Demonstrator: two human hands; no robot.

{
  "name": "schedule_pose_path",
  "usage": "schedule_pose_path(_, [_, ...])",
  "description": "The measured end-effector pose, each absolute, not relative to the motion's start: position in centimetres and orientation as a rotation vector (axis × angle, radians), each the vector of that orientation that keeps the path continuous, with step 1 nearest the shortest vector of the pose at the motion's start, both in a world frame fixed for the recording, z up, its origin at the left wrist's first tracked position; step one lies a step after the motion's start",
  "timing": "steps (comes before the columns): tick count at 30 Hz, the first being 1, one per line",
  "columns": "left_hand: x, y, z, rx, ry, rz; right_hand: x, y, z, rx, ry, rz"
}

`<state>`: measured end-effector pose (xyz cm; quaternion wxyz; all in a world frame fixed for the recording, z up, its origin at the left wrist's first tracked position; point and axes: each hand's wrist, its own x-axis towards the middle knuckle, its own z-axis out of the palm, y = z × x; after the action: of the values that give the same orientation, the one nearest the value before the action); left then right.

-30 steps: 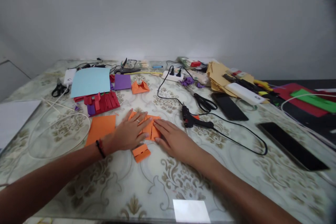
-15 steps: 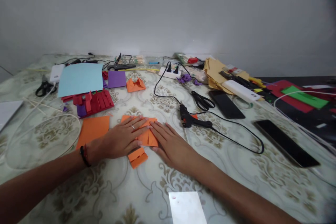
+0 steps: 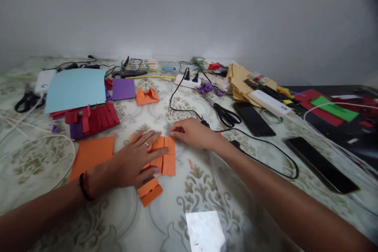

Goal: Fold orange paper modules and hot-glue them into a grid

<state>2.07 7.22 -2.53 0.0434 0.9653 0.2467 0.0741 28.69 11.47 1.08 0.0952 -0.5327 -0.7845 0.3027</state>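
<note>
My left hand (image 3: 134, 157) lies with fingers spread over a creased, slit orange paper piece (image 3: 169, 161), partly covering it. Near that piece's top right corner is my right hand (image 3: 191, 132), its fingers curled in a pinch; whatever is between the fingertips, if anything, is hidden. Below my left hand rests a small folded orange paper piece (image 3: 150, 191). To the left is a plain orange sheet (image 3: 93, 153), near my left wrist. My right forearm hides most of the black glue gun (image 3: 235, 144).
Red slit paper (image 3: 102, 120), a light blue sheet (image 3: 76, 88) and a purple square (image 3: 123, 88) lie back left. A folded orange shape (image 3: 147, 96) stands behind my hands. On the right are black scissors (image 3: 226, 115), two phones (image 3: 321, 164) and cables. White paper (image 3: 204, 230) lies in front.
My right hand has lifted off the orange paper, moved up and right, and curled its fingers. My left hand stays on the paper with fingers more spread. The view has shifted slightly.
</note>
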Motion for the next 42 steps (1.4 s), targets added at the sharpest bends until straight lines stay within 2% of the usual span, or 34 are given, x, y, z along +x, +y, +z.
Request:
schedule_pose_path(6, [2.2,7.7,-2.4,2.945,0.687,0.316,28.6,12.9,1.4,-1.55,-2.381,1.107])
schedule_pose_path(10, [2.1,7.6,-2.4,2.936,0.668,0.338,28.5,12.9,1.9,-1.567,-2.407,1.093])
schedule_pose_path(17, [1.9,7.4,-2.5,2.956,0.635,0.401,29.7,13.3,2.4,-1.638,-2.289,0.922])
schedule_pose_path(23, [1.9,7.5,-2.9,2.876,0.663,0.359,30.6,13.7,1.8,-1.704,-2.037,0.523])
schedule_pose_path(28, [1.9,7.5,-3.4,2.865,0.64,0.367,33.2,10.4,2.9,-1.637,-2.013,0.465])
schedule_pose_path(31, [2.0,7.6,-3.4,2.853,0.622,0.374,35.9,7.3,3.2,-1.774,-2.101,0.318])
schedule_pose_path(36, [2.2,7.7,-3.1,2.845,0.624,0.34,39.4,3.3,0.8,-1.827,-2.186,0.267])
schedule_pose_path(42, [2.7,7.2,-3.0,2.88,0.671,0.332,40.4,3.3,-1.8,-1.867,-2.2,0.211])
